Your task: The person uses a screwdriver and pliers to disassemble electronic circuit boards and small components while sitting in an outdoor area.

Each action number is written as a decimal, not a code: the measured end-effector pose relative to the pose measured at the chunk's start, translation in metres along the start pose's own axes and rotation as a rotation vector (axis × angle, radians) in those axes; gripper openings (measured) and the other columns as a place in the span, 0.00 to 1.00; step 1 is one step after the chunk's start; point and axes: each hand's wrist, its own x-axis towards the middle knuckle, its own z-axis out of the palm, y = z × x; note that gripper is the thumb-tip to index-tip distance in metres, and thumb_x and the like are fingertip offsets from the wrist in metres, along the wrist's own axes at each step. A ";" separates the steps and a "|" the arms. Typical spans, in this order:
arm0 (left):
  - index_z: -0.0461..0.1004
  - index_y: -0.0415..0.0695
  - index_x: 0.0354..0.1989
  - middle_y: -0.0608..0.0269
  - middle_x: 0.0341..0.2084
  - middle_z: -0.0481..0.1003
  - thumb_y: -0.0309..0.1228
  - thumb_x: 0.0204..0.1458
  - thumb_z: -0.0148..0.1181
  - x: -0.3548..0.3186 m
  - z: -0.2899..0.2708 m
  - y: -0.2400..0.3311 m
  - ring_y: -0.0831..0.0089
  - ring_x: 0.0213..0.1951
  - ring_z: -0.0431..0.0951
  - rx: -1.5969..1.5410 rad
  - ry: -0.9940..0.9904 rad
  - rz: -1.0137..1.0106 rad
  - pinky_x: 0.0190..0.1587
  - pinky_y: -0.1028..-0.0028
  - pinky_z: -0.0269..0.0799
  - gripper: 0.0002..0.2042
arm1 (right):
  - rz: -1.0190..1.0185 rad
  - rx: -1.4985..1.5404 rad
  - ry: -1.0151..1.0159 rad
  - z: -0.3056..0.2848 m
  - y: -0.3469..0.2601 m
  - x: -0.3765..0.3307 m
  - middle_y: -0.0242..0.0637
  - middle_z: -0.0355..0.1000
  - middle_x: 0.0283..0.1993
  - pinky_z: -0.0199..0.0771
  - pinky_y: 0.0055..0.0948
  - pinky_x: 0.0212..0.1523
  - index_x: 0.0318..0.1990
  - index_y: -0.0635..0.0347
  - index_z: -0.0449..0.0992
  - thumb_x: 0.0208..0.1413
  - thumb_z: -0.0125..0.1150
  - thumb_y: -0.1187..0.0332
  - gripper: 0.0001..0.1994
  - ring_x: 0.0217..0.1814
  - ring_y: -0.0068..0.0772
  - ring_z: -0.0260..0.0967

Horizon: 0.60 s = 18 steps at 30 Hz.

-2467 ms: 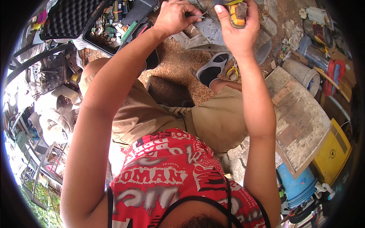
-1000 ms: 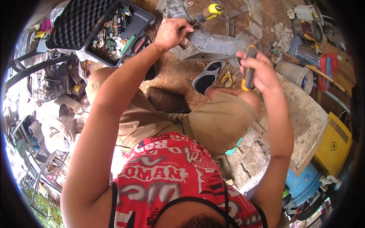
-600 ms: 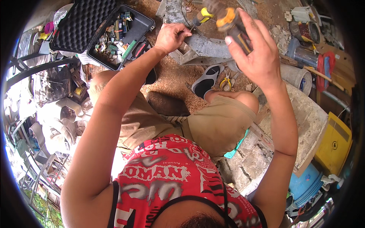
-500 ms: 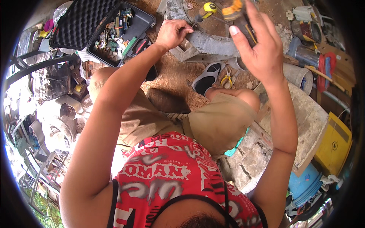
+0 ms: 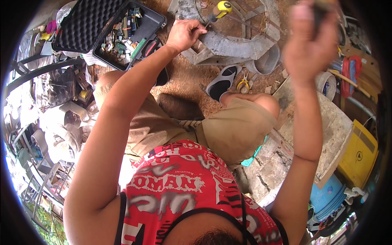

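Note:
My left hand [image 5: 184, 36] rests at the near left part of a grey ring-shaped metal frame [image 5: 234, 47], thumb and fingers pinched together. At its fingertips ends the thin lower part of a screwdriver [image 5: 221, 10] with a yellow and dark handle, which leans up and away to the right. My right hand [image 5: 311, 49] is raised to the right of the frame and smeared by motion. It is closed around a dark tool [image 5: 319, 18], whose orange part shows clearly only in the earlier frame.
An open black case [image 5: 153, 20] of small circuit boards lies at the left. Yellow-handled pliers [image 5: 243, 83] lie by my shoe [image 5: 222, 83]. A grey container [image 5: 265, 61] stands under the frame. Right are a concrete slab [image 5: 314, 126], a white bucket [image 5: 326, 83] and a yellow panel [image 5: 359, 153].
My right hand has swung right, away from the screwdriver, with the dark tool in it. More of the ring frame is now uncovered. My left hand has hardly moved.

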 end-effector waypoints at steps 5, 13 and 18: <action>0.76 0.44 0.27 0.63 0.25 0.79 0.35 0.49 0.64 0.008 0.000 0.009 0.61 0.32 0.78 0.006 0.004 0.060 0.37 0.67 0.69 0.08 | -0.273 -0.361 -0.154 0.025 0.072 -0.037 0.36 0.70 0.36 0.70 0.27 0.34 0.61 0.65 0.63 0.54 0.60 0.62 0.29 0.35 0.25 0.68; 0.75 0.44 0.27 0.64 0.24 0.78 0.37 0.49 0.65 0.010 -0.014 0.018 0.61 0.30 0.78 0.040 0.036 0.056 0.36 0.67 0.69 0.09 | 0.375 -0.066 -0.124 0.029 0.104 -0.078 0.50 0.68 0.55 0.68 0.34 0.54 0.62 0.66 0.61 0.58 0.57 0.56 0.29 0.53 0.39 0.69; 0.76 0.43 0.29 0.60 0.25 0.79 0.36 0.49 0.65 0.032 -0.037 0.041 0.63 0.29 0.79 -0.017 -0.041 0.063 0.32 0.70 0.72 0.09 | 0.436 -0.388 -0.514 0.091 0.154 -0.153 0.51 0.66 0.52 0.67 0.42 0.54 0.61 0.63 0.61 0.57 0.56 0.57 0.28 0.53 0.51 0.66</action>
